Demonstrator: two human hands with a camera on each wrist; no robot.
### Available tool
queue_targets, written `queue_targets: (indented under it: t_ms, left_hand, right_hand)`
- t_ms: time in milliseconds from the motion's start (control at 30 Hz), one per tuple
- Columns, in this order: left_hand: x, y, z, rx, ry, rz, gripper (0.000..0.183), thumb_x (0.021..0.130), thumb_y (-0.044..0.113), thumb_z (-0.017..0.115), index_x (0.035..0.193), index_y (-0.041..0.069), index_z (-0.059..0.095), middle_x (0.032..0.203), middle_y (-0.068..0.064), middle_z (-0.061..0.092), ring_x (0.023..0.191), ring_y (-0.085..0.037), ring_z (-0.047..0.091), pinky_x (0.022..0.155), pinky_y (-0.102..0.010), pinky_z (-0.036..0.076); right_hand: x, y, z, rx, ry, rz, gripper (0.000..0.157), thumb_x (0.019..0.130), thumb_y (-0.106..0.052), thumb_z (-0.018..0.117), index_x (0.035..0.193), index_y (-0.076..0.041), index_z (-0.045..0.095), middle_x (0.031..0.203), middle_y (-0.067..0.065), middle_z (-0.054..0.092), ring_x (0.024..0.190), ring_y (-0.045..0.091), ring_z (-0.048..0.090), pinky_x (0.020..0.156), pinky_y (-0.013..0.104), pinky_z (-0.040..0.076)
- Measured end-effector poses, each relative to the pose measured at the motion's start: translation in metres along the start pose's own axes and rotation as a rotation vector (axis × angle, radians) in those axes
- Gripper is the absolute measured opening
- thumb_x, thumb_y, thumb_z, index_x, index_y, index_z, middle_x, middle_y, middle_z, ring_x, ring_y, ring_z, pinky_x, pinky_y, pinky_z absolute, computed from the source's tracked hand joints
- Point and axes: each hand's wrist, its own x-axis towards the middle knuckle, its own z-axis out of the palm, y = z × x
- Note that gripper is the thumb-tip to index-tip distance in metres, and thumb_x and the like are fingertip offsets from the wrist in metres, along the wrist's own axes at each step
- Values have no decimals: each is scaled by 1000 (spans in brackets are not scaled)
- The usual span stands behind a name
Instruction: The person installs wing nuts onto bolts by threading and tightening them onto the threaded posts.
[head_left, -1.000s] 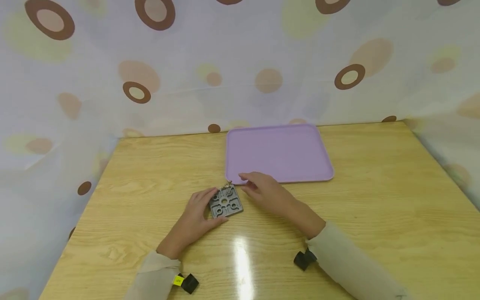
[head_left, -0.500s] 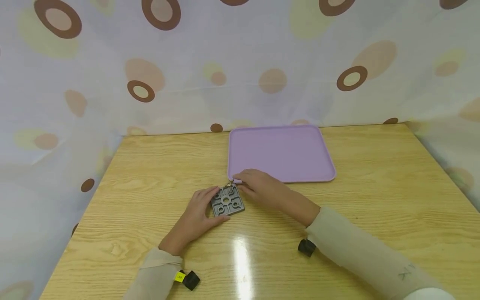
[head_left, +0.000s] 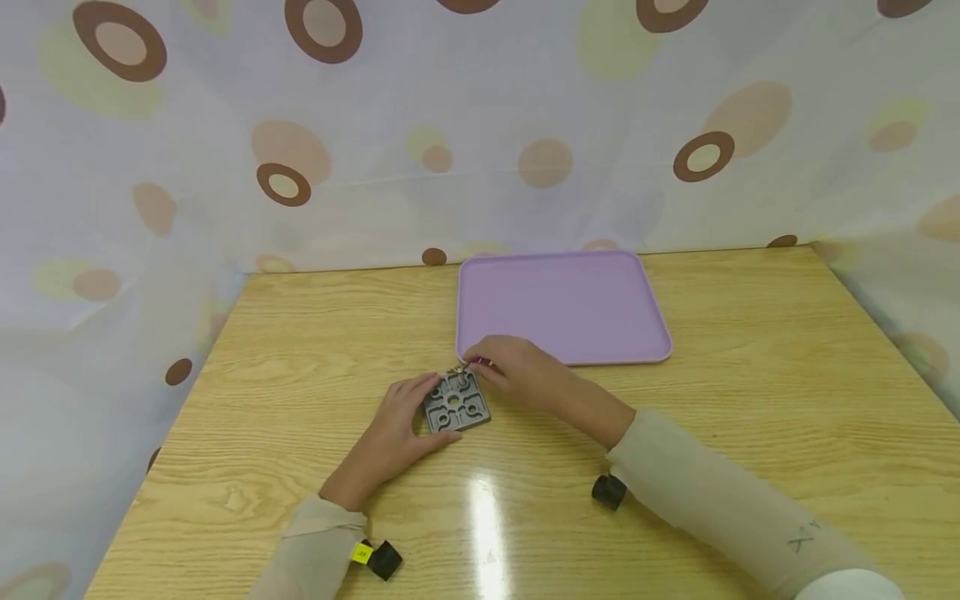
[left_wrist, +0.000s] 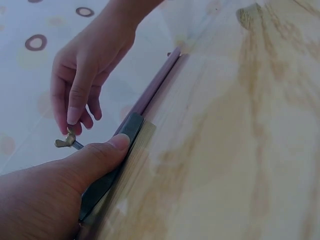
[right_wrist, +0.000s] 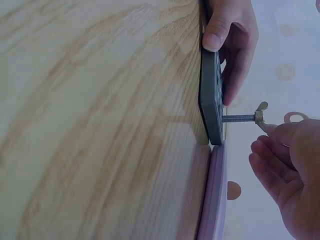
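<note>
A square grey metal plate point(head_left: 454, 402) with raised ribs and round holes lies flat on the wooden table. My left hand point(head_left: 392, 429) holds it at the left, thumb along the near edge and fingers at the far left corner. From the plate's far corner a threaded bolt point(right_wrist: 239, 118) stands upright, topped by a brass-coloured wing nut point(right_wrist: 260, 116). Bare thread shows between nut and plate. With thumb and forefinger, my right hand point(head_left: 525, 373) pinches one wing of the nut; its other fingers are loosely curled.
Just behind the plate, a shallow purple tray point(head_left: 562, 362) lies on the table point(head_left: 300, 333), its near left corner close to the bolt. Patterned cloth point(head_left: 480, 125) hangs along the back and both sides.
My right hand has moved slightly left to the wing nut, and its thumb and forefinger have come together at a wing. The left hand stays on the plate. The head view has shifted a little.
</note>
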Motion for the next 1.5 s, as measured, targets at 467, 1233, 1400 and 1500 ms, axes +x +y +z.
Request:
queue_targets:
  t_ms: [467, 1233, 1400, 1500]
  left_hand:
    - [0, 1, -1, -5, 8, 10, 84, 76, 52, 70, 140, 7, 40, 141, -6, 40, 126, -23, 34, 104, -43, 30]
    - [0, 1, -1, 16, -21, -20, 84, 77, 56, 67, 142, 11, 38, 143, -2, 37, 127, -20, 31, 104, -43, 30]
    - [-1, 1, -2, 9, -19, -14, 84, 77, 55, 68, 142, 10, 39, 143, -3, 37, 127, -20, 32, 104, -43, 30]
    - [-1, 2, -2, 6, -16, -12, 84, 77, 54, 68, 142, 10, 39, 143, -3, 38, 127, -20, 32, 104, -43, 30]
  right_hand:
    - [2, -1, 3, 23, 47, -24, 13, 90, -6, 61, 101, -3, 68, 96, 5, 68, 89, 14, 63, 78, 21, 49]
    - [4, 1, 9, 122, 31, -69, 23, 88, -8, 64, 109, -1, 63, 103, 6, 63, 88, 14, 61, 76, 19, 49]
    - [4, 0, 9, 100, 26, -58, 32, 88, -11, 65, 118, -3, 59, 111, 7, 60, 92, 17, 61, 77, 22, 50]
    - [5, 1, 11, 98, 19, -61, 36, 87, -13, 65, 120, -1, 57, 114, 9, 60, 94, 18, 61, 78, 23, 50]
